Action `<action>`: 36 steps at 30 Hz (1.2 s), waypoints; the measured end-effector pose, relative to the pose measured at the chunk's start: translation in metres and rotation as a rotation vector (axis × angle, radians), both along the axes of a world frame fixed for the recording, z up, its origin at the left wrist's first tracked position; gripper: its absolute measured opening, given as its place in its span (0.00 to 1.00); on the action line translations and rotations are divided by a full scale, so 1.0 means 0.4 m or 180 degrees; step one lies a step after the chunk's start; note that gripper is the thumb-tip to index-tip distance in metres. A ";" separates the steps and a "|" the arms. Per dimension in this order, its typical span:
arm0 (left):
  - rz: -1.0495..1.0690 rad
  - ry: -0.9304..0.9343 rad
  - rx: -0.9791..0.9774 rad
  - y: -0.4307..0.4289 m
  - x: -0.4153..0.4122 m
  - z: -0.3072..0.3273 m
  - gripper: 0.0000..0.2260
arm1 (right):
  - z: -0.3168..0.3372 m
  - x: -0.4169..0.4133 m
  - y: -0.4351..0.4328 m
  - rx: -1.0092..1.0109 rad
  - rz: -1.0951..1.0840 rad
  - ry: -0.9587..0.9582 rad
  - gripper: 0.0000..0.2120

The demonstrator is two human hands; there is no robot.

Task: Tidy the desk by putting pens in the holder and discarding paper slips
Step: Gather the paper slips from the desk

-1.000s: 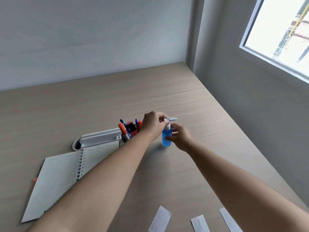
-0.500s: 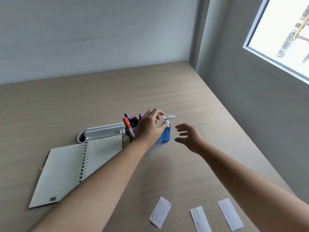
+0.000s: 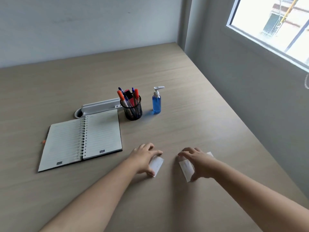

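Note:
A black mesh pen holder [image 3: 133, 111] stands mid-desk with several pens [image 3: 127, 97] in it. Near the front, my left hand [image 3: 144, 159] lies with spread fingers over a white paper slip [image 3: 157, 165] that lies flat on the desk, thumb at its near end. My right hand [image 3: 199, 164] is spread over a second paper slip [image 3: 185, 168]. The corner of a third slip [image 3: 210, 154] peeks out behind that hand. An orange tip [image 3: 43, 141], perhaps a pen, shows at the notebook's left edge.
An open spiral notebook [image 3: 82, 139] lies left of the hands. A blue pump bottle [image 3: 156, 102] stands right of the holder. A white cable tray [image 3: 100, 106] sits behind the notebook. The wall [image 3: 250, 106] under the window bounds the desk's right edge.
Both hands let go of the blue bottle, left it standing by the holder, and drew back toward me onto the paper slips. The view has tilted down.

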State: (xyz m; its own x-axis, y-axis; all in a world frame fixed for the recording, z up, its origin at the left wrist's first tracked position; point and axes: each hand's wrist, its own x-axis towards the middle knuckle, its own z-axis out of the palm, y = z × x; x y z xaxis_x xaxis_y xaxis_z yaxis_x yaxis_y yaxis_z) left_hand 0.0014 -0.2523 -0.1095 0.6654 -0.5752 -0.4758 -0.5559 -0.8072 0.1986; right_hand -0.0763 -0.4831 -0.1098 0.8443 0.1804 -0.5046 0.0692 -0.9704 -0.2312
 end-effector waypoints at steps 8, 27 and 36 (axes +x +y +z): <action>0.0050 -0.0255 -0.0092 -0.009 -0.025 -0.009 0.25 | -0.006 -0.019 0.021 -0.0162 -0.0020 -0.0235 0.40; 0.2269 0.2754 -0.2452 -0.108 -0.094 0.072 0.05 | 0.034 -0.072 0.013 0.2872 -0.2841 -0.0344 0.08; 0.1892 0.1780 -0.2158 -0.157 -0.111 0.059 0.14 | 0.094 -0.056 -0.123 0.1210 -0.1555 -0.0440 0.24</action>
